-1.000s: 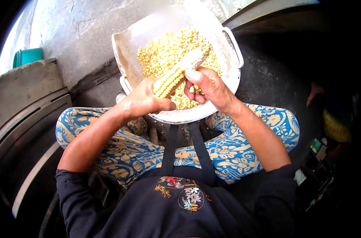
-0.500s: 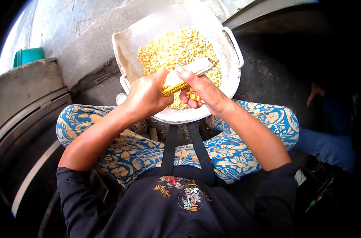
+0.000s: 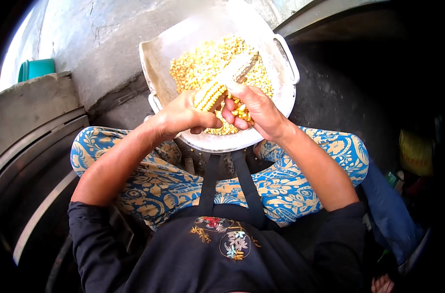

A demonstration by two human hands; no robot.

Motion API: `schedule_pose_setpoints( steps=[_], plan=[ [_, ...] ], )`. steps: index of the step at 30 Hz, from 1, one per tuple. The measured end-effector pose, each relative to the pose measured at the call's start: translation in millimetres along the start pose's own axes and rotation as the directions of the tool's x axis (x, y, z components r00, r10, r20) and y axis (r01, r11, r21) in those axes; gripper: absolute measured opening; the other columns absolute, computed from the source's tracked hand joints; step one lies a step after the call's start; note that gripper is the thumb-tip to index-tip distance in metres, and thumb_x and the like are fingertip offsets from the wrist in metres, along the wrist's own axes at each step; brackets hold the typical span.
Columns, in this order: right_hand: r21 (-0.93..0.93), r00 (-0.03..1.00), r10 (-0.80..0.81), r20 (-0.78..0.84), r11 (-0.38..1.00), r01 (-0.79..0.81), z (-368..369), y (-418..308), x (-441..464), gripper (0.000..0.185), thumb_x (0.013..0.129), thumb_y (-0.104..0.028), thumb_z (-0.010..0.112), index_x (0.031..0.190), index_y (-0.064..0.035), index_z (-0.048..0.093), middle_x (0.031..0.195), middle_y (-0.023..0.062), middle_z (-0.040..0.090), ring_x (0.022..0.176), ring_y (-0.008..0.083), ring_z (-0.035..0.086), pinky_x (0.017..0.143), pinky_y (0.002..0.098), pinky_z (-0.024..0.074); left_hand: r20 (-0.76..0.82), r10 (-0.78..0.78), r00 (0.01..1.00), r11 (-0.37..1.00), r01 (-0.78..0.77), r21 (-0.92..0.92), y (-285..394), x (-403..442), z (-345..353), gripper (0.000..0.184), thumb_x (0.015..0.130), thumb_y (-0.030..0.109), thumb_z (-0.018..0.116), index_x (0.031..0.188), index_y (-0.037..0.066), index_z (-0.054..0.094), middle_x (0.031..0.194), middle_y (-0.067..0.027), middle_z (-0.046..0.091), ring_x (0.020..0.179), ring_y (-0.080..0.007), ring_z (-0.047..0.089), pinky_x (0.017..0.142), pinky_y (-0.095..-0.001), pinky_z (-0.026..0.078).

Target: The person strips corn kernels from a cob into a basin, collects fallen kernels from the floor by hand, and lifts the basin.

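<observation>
A partly stripped corn cob (image 3: pixel 211 95) points up and right over a white basin (image 3: pixel 222 142). Its lower end still bears yellow rows, while its upper part is bare and pale. My left hand (image 3: pixel 186 115) is wrapped round the lower end. My right hand (image 3: pixel 256 110) has its thumb against the cob's middle, with loose kernels (image 3: pixel 241 109) cupped in its curled fingers. Many loose yellow kernels (image 3: pixel 195 68) lie in the basin below the cob.
The basin stands between my bent legs in patterned trousers (image 3: pixel 310 171). A teal container (image 3: pixel 37 69) sits behind a low concrete wall (image 3: pixel 32 110) at the left. Another person's blue trouser leg (image 3: pixel 388 210) and a yellow bag (image 3: pixel 415 152) are at the right.
The cob has turned, showing its yellow rows upward again, and its bare end has swung up from half a second ago. The other person's blue-clad leg has moved down at the right.
</observation>
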State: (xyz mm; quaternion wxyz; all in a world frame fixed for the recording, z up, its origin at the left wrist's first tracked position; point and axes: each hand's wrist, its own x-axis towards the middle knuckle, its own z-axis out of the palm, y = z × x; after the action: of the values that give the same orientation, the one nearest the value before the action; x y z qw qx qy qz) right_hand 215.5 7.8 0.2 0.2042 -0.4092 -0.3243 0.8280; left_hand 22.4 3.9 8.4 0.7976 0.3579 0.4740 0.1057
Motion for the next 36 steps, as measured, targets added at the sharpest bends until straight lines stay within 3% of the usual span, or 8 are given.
schedule_pose_setpoints(
  steps=[2,4,8,13,21,26,29,36],
  plan=[
    [0.011,1.000,0.016,-0.014,1.000,-0.016,4,-9,-3,0.041,0.089,-0.046,0.047,0.080,-0.0057,0.054,0.063,0.0038,0.052,0.045,0.0061,0.042,0.040,0.0169,0.0327,0.028,0.044,0.999,0.999,-0.044,0.014,2,1,1,0.032,0.067,0.008,0.068,0.097,0.006,0.057,0.081,0.0023,0.059,0.063,-0.0044,0.050,0.052,-0.0215,0.039],
    [-0.037,1.000,0.006,-0.026,0.999,-0.007,7,-12,-3,0.044,0.086,-0.049,0.050,0.080,-0.0055,0.055,0.063,0.0032,0.052,0.045,0.0057,0.044,0.040,0.0163,0.0322,-0.061,0.391,0.918,0.871,-0.348,0.345,-5,5,5,0.032,0.069,0.010,0.067,0.098,0.003,0.056,0.085,-0.0014,0.062,0.069,-0.0106,0.057,0.060,-0.0272,0.046],
    [-0.290,0.991,0.033,-0.131,0.954,-0.070,11,-9,-1,0.045,0.085,-0.049,0.049,0.085,-0.0051,0.059,0.063,0.0017,0.051,0.044,0.0038,0.041,0.039,0.0166,0.0295,-0.229,0.301,0.926,0.717,-0.062,0.694,-6,0,14,0.040,0.067,0.010,0.067,0.102,0.001,0.052,0.084,-0.0120,0.063,0.079,-0.0187,0.061,0.071,-0.0323,0.048],
    [-0.188,0.996,-0.002,-0.092,0.982,-0.015,9,-4,3,0.044,0.087,-0.047,0.045,0.087,-0.0058,0.060,0.064,0.0009,0.051,0.048,0.0040,0.040,0.039,0.0176,0.0263,-0.232,0.339,0.912,0.762,-0.121,0.637,2,-4,13,0.040,0.065,0.014,0.067,0.098,-0.001,0.051,0.078,-0.0234,0.061,0.078,-0.0360,0.062,0.069,-0.0402,0.048],
    [-0.085,0.993,-0.063,-0.099,0.995,0.055,7,0,0,0.041,0.089,-0.043,0.046,0.084,-0.0034,0.059,0.066,0.0013,0.051,0.051,0.0047,0.042,0.040,0.0170,0.0298,-0.103,0.261,0.960,0.960,-0.247,0.129,4,-3,14,0.026,0.066,0.009,0.067,0.089,0.006,0.056,0.074,0.0009,0.056,0.063,-0.0063,0.050,0.055,-0.0218,0.040],
    [-0.164,0.997,-0.058,-0.043,0.985,0.051,8,-11,2,0.044,0.092,-0.044,0.044,0.087,-0.0024,0.058,0.068,0.0027,0.053,0.052,0.0056,0.045,0.043,0.0179,0.0339,-0.088,0.134,0.987,0.988,-0.126,0.084,10,-6,9,0.027,0.075,0.026,0.065,0.091,0.006,0.057,0.067,0.0021,0.050,0.055,-0.0061,0.043,0.048,-0.0220,0.034],
    [-0.231,0.986,-0.116,-0.118,0.969,0.086,10,-11,4,0.040,0.094,-0.040,0.043,0.091,-0.0030,0.057,0.072,0.0028,0.055,0.055,0.0060,0.047,0.045,0.0183,0.0355,-0.114,0.169,0.979,0.979,-0.180,-0.098,11,-3,9,0.046,0.087,0.049,0.044,0.091,0.004,0.056,0.065,0.0000,0.046,0.051,-0.0078,0.040,0.046,-0.0221,0.031],
    [-0.431,0.967,-0.218,-0.133,0.891,0.142,5,-14,4,0.029,0.094,-0.030,0.044,0.096,-0.0032,0.056,0.083,0.0037,0.058,0.068,0.0071,0.055,0.054,0.0206,0.0432,-0.138,0.143,0.980,0.984,-0.155,-0.087,7,0,-4,0.042,0.090,0.044,0.042,0.094,0.005,0.055,0.071,-0.0030,0.053,0.055,-0.0094,0.047,0.051,-0.0235,0.036]
  ],
)
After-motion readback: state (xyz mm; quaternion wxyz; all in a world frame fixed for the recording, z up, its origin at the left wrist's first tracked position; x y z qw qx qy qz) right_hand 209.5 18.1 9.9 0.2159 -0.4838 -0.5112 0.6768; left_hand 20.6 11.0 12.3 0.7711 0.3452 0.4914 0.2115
